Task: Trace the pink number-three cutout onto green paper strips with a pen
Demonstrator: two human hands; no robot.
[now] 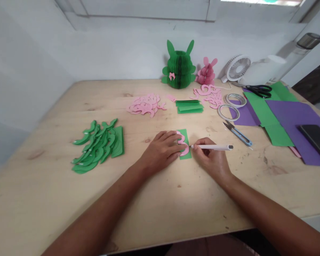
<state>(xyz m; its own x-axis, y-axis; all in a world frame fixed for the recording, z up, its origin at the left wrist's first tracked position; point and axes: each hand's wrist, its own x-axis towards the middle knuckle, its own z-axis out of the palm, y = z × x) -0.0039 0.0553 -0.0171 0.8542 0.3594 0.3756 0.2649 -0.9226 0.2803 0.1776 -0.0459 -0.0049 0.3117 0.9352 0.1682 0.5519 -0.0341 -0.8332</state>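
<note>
My left hand (161, 151) lies flat, its outstretched fingers pressing a pink curved paper cutout (186, 151) down on a small green paper rectangle (184, 133). Part of the cutout is hidden under those fingers. In my right hand (212, 160) a white pen (216, 147) is pinched, its tip at the right edge of the cutout. Farther back lies a small stack of green paper pieces (190, 106). Green wavy cutouts (96, 147) are heaped to the left, beside a squarish green paper stack (119, 140).
Pink cutouts lie in a left pile (145, 105) and a right pile (213, 96). Behind stand a green paper figure (180, 69) and a pink one (206, 73). On the right are tape rolls (229, 113), blue snips (238, 134), black scissors (260, 90), purple paper (296, 113), a phone (316, 140) and a fan (237, 68).
</note>
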